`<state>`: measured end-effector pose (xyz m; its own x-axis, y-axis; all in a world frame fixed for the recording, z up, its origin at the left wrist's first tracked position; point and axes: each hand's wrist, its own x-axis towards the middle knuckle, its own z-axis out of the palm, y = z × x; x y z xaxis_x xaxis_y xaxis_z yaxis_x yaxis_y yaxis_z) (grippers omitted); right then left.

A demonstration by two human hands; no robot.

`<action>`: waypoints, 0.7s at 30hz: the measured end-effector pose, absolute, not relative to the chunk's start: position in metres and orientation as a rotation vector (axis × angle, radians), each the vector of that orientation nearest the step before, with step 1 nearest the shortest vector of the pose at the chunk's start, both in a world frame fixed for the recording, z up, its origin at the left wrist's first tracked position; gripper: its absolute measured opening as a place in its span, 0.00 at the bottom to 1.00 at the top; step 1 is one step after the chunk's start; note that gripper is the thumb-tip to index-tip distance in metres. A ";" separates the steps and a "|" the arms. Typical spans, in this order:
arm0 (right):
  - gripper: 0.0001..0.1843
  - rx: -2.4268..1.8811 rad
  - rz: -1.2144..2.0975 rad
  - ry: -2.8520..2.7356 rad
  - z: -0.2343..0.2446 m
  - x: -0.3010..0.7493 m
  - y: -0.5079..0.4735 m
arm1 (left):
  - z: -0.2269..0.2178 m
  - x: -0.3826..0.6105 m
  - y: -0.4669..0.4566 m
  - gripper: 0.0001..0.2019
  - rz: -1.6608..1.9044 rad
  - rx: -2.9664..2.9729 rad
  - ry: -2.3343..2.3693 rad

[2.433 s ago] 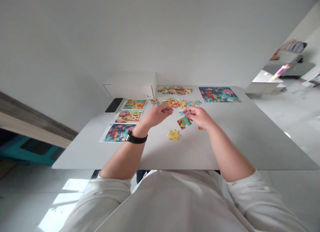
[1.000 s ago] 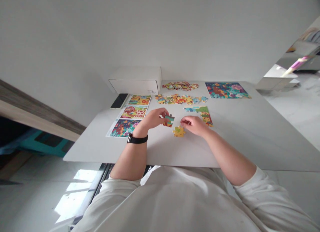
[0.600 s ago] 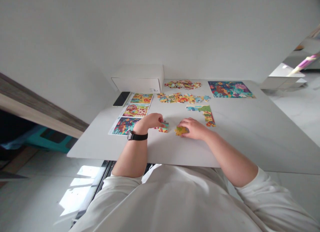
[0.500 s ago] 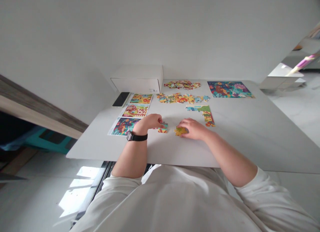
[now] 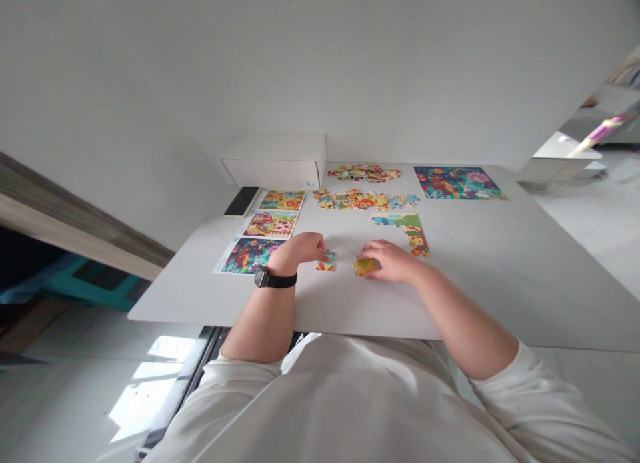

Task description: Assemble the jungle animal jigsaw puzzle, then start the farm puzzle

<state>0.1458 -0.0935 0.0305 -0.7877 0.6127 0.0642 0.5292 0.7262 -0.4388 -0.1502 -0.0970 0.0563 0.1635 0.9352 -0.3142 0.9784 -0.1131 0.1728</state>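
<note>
The left hand (image 5: 299,248) is curled, its fingertips touching the upper edge of a small multicoloured jigsaw piece (image 5: 325,264). The right hand (image 5: 393,262) is arched, its fingers lying over the right part of a larger yellow-green jigsaw piece (image 5: 365,267). Both pieces lie flat on the table (image 5: 500,290), between the hands and just apart from each other, in the front half of the surface. It cannot be determined whether the fingers of either hand are gripping or only resting on the piece.

A black wristwatch (image 5: 275,278) is worn on the left wrist. Beyond the right hand lies a strip of joined puzzle pieces (image 5: 411,228). Farther out, a row of loose puzzle pieces (image 5: 361,198) runs across the table, and a flat pile of puzzle pieces (image 5: 364,173) lies behind it, near the far edge.

A multicoloured square picture (image 5: 457,182) lies at the far edge, to the right of the pile. Three printed picture sheets (image 5: 271,224) form a column along the left side of the table. A black smartphone (image 5: 241,201) lies beyond them, just beside a white box (image 5: 273,162) at the far left corner.
</note>
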 end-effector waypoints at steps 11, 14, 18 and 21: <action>0.24 -0.907 0.605 -2.725 0.032 0.146 -0.095 | 0.060 -0.147 -0.099 0.15 -0.154 2.082 1.846; 0.24 -0.908 0.606 -2.699 0.031 0.147 -0.095 | 0.060 -0.148 -0.099 0.13 -0.083 2.061 1.851; 0.20 -0.922 0.622 -2.620 0.031 0.149 -0.095 | 0.058 -0.150 -0.096 0.14 0.251 2.030 1.969; 0.17 -0.959 0.577 -2.557 0.033 0.150 -0.095 | 0.060 -0.153 -0.089 0.13 0.515 1.959 2.068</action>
